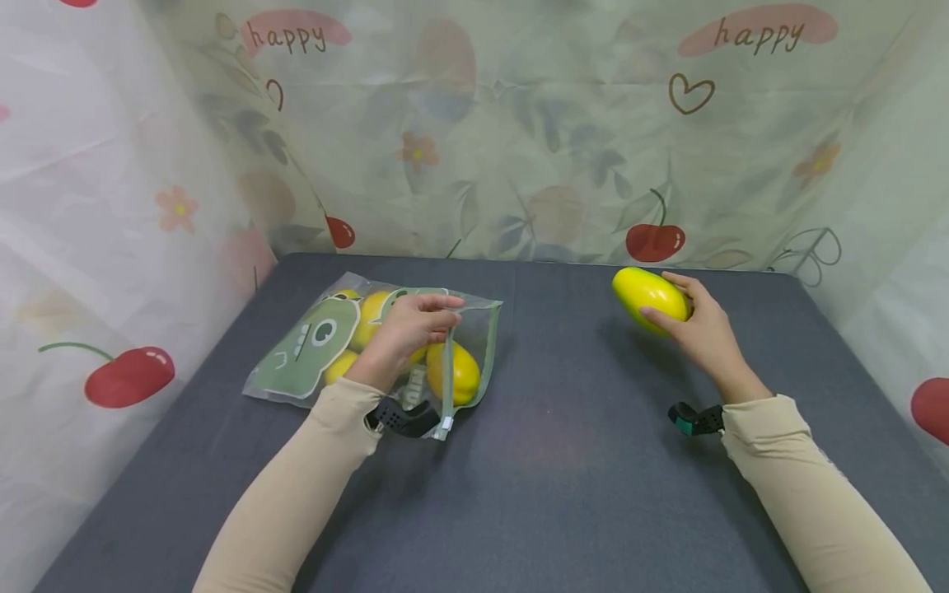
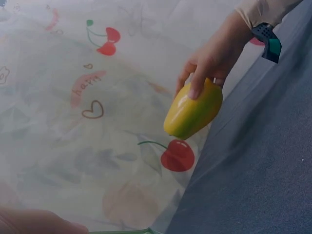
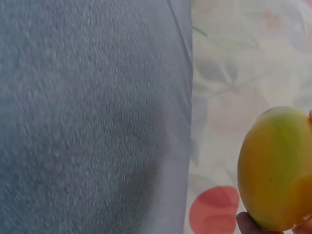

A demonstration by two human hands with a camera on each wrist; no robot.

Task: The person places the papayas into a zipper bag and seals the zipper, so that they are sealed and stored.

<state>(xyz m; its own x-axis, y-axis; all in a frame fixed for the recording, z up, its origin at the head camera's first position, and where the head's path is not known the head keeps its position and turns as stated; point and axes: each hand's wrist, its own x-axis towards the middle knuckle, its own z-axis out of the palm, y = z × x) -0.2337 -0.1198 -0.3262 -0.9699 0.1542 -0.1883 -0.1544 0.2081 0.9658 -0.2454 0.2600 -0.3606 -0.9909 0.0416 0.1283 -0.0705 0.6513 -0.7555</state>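
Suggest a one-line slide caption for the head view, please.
Right hand holds a yellow mango above the grey table; left hand grips the zip bag.

Mango: smooth, glossy yellow-green skin.
Bag: clear, shiny plastic film with a matt green print and a zip edge.
Worktop: matt grey cloth, finely grained.
Backdrop: thin, creased, semi-sheer printed sheet.
Sleeves: matt beige knit.

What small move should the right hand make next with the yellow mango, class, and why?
Probably carry the mango leftward toward the zip bag. The right hand holds it above the grey table, while the left hand grips the bag's edge, with other mangoes already inside.
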